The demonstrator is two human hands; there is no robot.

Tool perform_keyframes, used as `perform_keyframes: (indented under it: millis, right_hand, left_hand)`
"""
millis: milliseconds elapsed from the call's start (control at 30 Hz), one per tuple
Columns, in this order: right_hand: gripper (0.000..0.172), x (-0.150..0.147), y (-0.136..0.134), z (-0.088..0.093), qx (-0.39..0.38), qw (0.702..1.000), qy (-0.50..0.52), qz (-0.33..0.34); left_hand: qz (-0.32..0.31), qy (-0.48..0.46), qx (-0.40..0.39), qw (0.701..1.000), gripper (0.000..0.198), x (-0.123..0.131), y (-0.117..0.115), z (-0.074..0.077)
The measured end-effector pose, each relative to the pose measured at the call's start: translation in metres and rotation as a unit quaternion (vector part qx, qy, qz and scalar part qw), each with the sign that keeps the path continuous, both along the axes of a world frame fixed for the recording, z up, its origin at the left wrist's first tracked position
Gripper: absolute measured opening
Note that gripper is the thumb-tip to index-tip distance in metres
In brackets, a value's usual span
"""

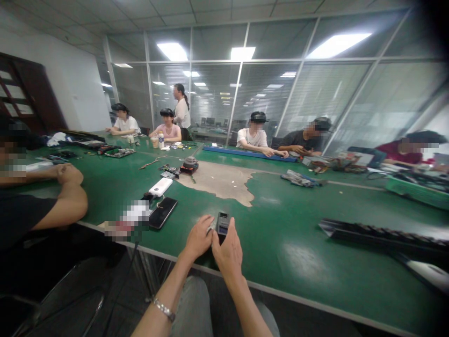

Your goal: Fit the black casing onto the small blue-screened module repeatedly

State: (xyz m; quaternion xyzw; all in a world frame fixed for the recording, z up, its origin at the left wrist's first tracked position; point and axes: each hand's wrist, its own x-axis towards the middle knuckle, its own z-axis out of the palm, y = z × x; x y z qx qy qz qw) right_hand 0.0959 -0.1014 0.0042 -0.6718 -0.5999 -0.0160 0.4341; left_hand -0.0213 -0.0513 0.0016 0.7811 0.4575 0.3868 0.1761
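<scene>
A small dark grey boxy device with slots and dark openings on its face stands near the table's front edge. My right hand is closed around its near side, thumb on the left and fingers along the right. Just left of the device, my left hand has its fingers bent together by the right thumb. A small greyish bit shows at those fingertips, too blurred to name. A black phone and a white power bank lie to the left on the green table.
A worn bare patch marks the tabletop, with a round-topped part beside it. Gloves lie farther right. A long black strip and a green crate occupy the right side. A co-worker's arm rests at left; several people sit opposite.
</scene>
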Motion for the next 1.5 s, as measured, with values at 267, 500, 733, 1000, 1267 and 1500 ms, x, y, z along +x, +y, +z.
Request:
perform_keyframes:
  millis: [267,500,733,1000,1267,1500]
  right_hand:
    - [0.082,0.002,-0.005,0.004,-0.001,0.999,0.041,0.009]
    - [0.083,0.001,-0.004,0.021,-0.072,0.996,0.039,-0.026]
    - [0.081,0.0,-0.007,0.012,-0.043,0.998,0.026,-0.025]
    - [0.08,0.002,-0.005,0.019,-0.055,0.995,0.077,-0.012]
    - [0.08,0.023,-0.006,0.058,0.04,0.993,0.115,0.003]
    - [0.081,0.064,-0.011,0.027,-0.012,0.993,0.101,-0.058]
  left_hand:
    - [0.0,-0.004,0.005,1.0,0.05,0.0,0.001,0.0]
    - [0.002,0.0,0.01,1.0,0.047,0.002,0.001,0.0]
    - [-0.001,0.004,0.018,1.0,0.049,0.002,0.001,0.0]
    - [-0.002,-0.009,0.017,1.0,0.043,0.002,0.0,0.0]
    - [0.001,-0.015,0.028,0.999,0.043,0.003,0.001,-0.004]
    - [0.007,-0.001,0.021,1.0,0.043,0.003,0.0,-0.003]
